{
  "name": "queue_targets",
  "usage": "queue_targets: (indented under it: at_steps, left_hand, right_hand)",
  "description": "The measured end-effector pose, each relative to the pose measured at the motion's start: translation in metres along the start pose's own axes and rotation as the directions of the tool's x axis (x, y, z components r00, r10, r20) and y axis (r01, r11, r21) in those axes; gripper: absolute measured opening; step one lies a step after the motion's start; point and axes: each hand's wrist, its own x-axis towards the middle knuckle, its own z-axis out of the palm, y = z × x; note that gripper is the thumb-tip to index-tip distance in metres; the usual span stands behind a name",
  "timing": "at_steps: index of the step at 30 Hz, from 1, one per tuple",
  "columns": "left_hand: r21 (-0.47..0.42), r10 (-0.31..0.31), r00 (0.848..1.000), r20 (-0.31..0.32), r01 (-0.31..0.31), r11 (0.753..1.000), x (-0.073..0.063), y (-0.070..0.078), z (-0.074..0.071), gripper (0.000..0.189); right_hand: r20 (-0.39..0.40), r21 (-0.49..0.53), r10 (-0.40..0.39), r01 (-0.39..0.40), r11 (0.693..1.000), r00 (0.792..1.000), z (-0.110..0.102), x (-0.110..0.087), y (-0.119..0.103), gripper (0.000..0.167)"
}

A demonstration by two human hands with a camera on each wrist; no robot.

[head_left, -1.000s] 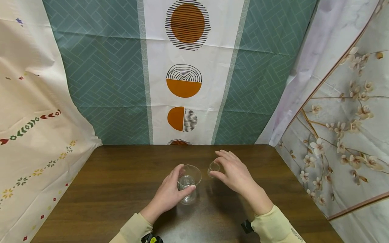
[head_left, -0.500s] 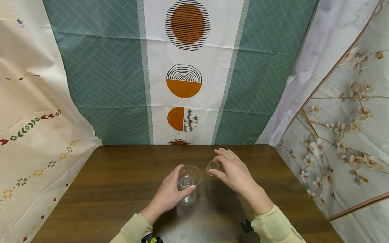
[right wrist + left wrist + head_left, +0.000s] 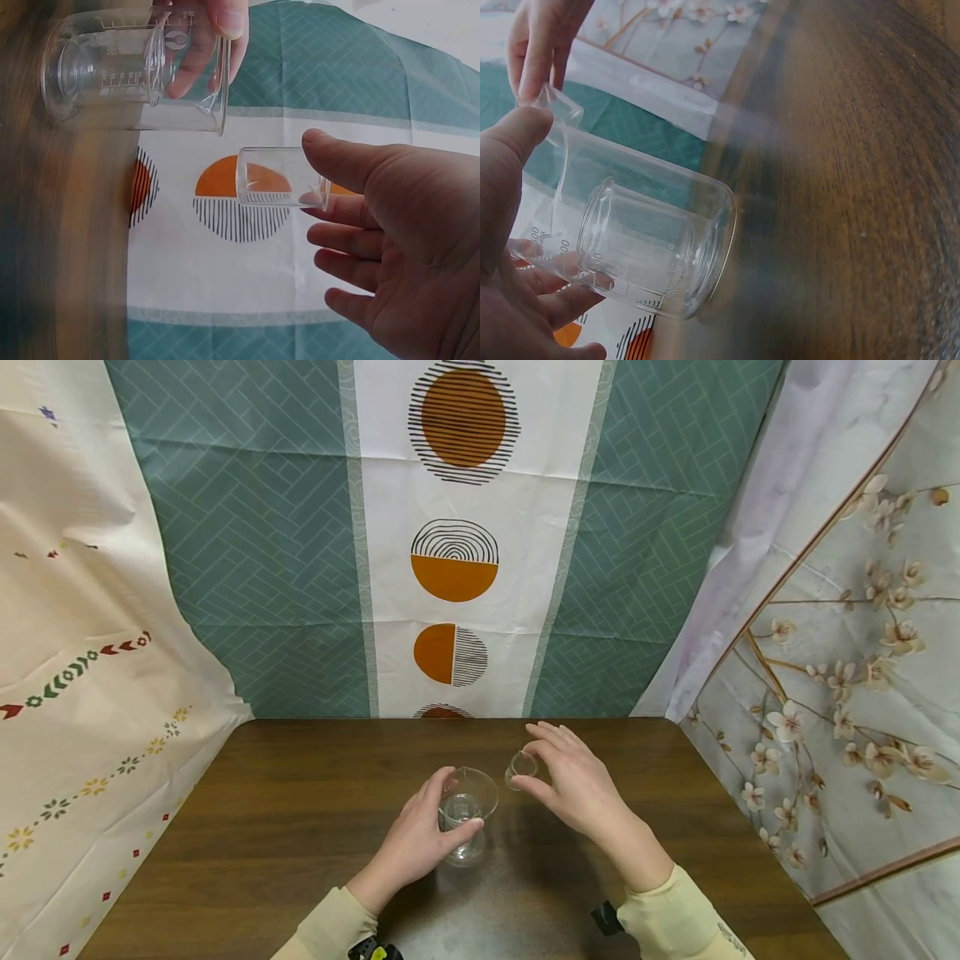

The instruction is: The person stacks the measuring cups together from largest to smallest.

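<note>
My left hand (image 3: 416, 835) grips a large clear glass beaker (image 3: 467, 855) that stands upright on the table, thumb on the near side and fingers around the far side. Inside it sits a medium beaker (image 3: 641, 236) with printed graduations, also upright. To the right, my right hand (image 3: 573, 787) pinches a small clear beaker (image 3: 274, 176) near its rim between thumb and index finger. The other right fingers are spread loosely apart from the glass. This small beaker hangs in the air beside the large one, not touching it, a little above its rim in the right wrist view.
The dark brown wooden table (image 3: 300, 793) lies under both hands. Behind its far edge hangs a green and white patterned cloth (image 3: 270, 568). A cream cloth (image 3: 90, 652) borders the left side, and a floral cloth (image 3: 847, 693) the right.
My right hand has shifted slightly left and up in the head view, carrying the small beaker. The left hand and the large beaker have stayed in place.
</note>
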Motion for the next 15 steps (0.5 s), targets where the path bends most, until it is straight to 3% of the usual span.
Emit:
queue_targets:
  at_steps: [15]
  left_hand:
    - [-0.010,-0.015,0.999,0.028,0.016,1.000,-0.0005,0.0001,-0.0006,0.092]
  right_hand:
    - [0.009,0.037,-0.004,0.004,0.999,1.000,-0.0015,0.0057,-0.0100,0.041]
